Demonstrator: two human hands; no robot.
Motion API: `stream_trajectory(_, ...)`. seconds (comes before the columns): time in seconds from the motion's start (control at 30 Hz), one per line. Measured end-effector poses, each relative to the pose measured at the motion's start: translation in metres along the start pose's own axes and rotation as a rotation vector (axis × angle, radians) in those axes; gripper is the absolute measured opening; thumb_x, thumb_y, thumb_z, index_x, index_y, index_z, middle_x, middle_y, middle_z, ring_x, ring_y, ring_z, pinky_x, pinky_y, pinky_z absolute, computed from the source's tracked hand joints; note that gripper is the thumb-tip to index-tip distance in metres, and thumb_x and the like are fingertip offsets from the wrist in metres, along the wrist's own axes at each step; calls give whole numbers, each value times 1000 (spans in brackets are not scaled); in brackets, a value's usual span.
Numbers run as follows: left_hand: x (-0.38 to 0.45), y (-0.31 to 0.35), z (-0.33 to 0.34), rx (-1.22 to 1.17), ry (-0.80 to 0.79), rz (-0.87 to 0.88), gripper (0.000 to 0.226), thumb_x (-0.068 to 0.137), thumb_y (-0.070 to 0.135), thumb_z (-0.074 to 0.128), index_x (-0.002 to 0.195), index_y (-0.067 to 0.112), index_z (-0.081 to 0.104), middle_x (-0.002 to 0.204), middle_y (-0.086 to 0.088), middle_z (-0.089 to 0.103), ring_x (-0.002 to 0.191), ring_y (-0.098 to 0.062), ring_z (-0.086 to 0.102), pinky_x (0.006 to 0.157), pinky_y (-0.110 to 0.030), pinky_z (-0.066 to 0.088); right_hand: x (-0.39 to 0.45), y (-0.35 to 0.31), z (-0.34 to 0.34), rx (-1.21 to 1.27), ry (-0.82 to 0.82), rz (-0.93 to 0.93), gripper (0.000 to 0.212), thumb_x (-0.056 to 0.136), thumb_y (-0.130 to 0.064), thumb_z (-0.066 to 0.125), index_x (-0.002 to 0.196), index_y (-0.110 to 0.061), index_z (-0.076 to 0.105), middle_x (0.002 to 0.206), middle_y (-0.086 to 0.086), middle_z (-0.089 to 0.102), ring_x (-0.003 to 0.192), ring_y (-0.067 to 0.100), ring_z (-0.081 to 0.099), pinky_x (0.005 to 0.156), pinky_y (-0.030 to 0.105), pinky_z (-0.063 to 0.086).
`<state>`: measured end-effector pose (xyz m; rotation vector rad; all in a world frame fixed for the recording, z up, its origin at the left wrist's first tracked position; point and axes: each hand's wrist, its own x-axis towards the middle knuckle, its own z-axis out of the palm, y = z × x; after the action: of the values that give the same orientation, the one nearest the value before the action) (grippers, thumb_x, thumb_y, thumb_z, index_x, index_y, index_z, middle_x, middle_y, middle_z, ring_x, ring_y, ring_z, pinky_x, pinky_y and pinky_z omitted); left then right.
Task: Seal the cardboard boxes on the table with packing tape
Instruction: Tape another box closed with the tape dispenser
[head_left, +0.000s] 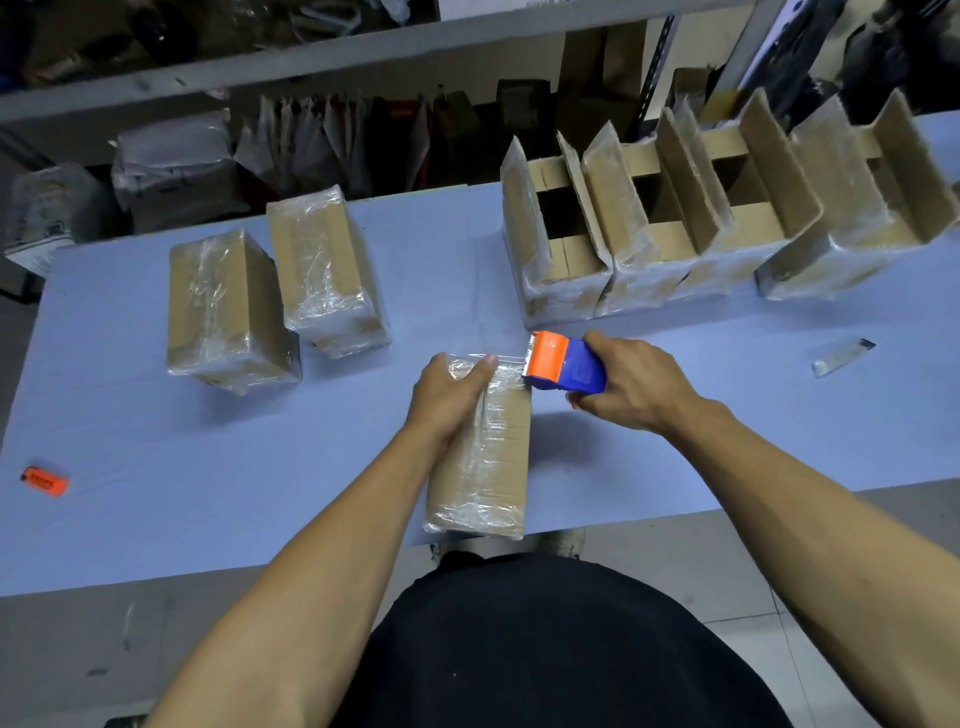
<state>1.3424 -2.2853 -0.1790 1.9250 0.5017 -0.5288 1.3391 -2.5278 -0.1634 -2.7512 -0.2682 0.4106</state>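
1. Head view looks down on a blue table (156, 415); the box being sealed (488, 457) lies near its front edge, closed and glossy with clear tape.
2. Left hand (447, 395) lies on the box's far end, fingers fairly straight, pressing the tape flat; right hand (634, 384) has its fingers curled round the blue-and-orange tape dispenser (563, 364), whose toothed edge sits just beside the box's far right corner; the hands are near each other, not touching.
3. Risks, as I judge them: a film of tape seems to run from the dispenser to the box, so a slack pull could wrinkle it or fold it onto itself; a weak tear at the teeth could lift the end off the cardboard; the left fingers sit close to the teeth and could be nicked; the box lies near the table edge and could slide off under a sideways tug.
4. Containers: two sealed boxes (234, 312) stand on the left, contents hidden; a row of open boxes (675, 218) on the right has flaps up, and the interiors look dark; I cannot tell what they hold.
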Motion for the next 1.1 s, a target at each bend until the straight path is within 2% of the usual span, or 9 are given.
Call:
stream_trajectory(0.1, 3, -8, 3, 23, 49, 62, 49, 85, 62, 68, 103, 17, 71, 103, 0, 75, 98, -20, 70, 89, -39, 56, 1, 7, -4, 0, -3, -46, 39, 75, -43, 72, 96, -24, 46, 84, -5, 61, 71, 22, 57, 58, 28, 38)
stream_trajectory(0.2, 5, -9, 3, -9, 65, 53, 40, 87, 54, 72, 101, 17, 73, 100, 3, 76, 96, -17, 72, 92, -40, 57, -4, 17, -7, 29, -23, -83, 40, 76, -48, 72, 94, -27, 44, 80, -9, 57, 67, 17, 55, 54, 25, 35)
stream_trajectory(0.3, 6, -9, 3, -52, 63, 30, 45, 86, 53, 74, 107, 13, 72, 106, -1, 76, 101, -21, 71, 96, -41, 56, -12, 38, -10, -1, -59, -53, 41, 77, -52, 70, 94, -29, 40, 80, -10, 55, 66, 15, 53, 54, 24, 34)
stream_trajectory(0.6, 9, -9, 5, -81, 31, 29, 36, 82, 52, 77, 96, 20, 70, 101, 0, 77, 98, -21, 73, 97, -46, 56, -8, 38, -7, -181, -64, -12, 36, 80, -39, 67, 100, -22, 42, 90, 0, 62, 71, 26, 53, 59, 28, 36)
stream_trajectory(0.7, 9, -10, 7, -9, 52, 39, 47, 82, 57, 75, 116, 24, 69, 118, 12, 68, 113, -16, 66, 99, -34, 52, 6, 12, -9, -310, -71, -2, 35, 77, -30, 65, 105, -19, 47, 92, 5, 62, 72, 30, 52, 61, 28, 36)
stream_trajectory(0.83, 11, -10, 6, 42, 74, 57, 70, 84, 58, 73, 141, 20, 58, 141, 7, 60, 126, -15, 58, 103, -31, 47, 23, -12, -23, -496, -91, -3, 43, 75, -28, 69, 110, -18, 47, 88, 6, 58, 72, 27, 49, 66, 31, 39)
stream_trajectory(0.9, 11, -8, 6, 31, 63, 52, 67, 82, 58, 74, 136, 21, 60, 136, 6, 64, 123, -16, 60, 104, -35, 49, 27, -24, -23, -568, -82, 33, 44, 75, -30, 72, 110, -18, 48, 86, 5, 57, 74, 26, 51, 68, 32, 38)
stream_trajectory(1.0, 10, -8, 7, 32, 33, 74, 55, 78, 59, 74, 117, 21, 70, 114, 6, 74, 110, -17, 68, 93, -32, 54, 27, -47, -11, -598, -136, 147, 37, 78, -27, 73, 109, -19, 54, 86, 1, 56, 87, 23, 62, 70, 30, 36)
stream_trajectory(1.1, 9, -11, 7, 0, 57, 48, 62, 79, 60, 76, 126, 21, 67, 122, 4, 71, 115, -16, 65, 101, -35, 52, 26, -43, -2, -494, -106, 267, 38, 77, -21, 72, 110, -15, 53, 94, 3, 62, 91, 27, 64, 69, 30, 35)
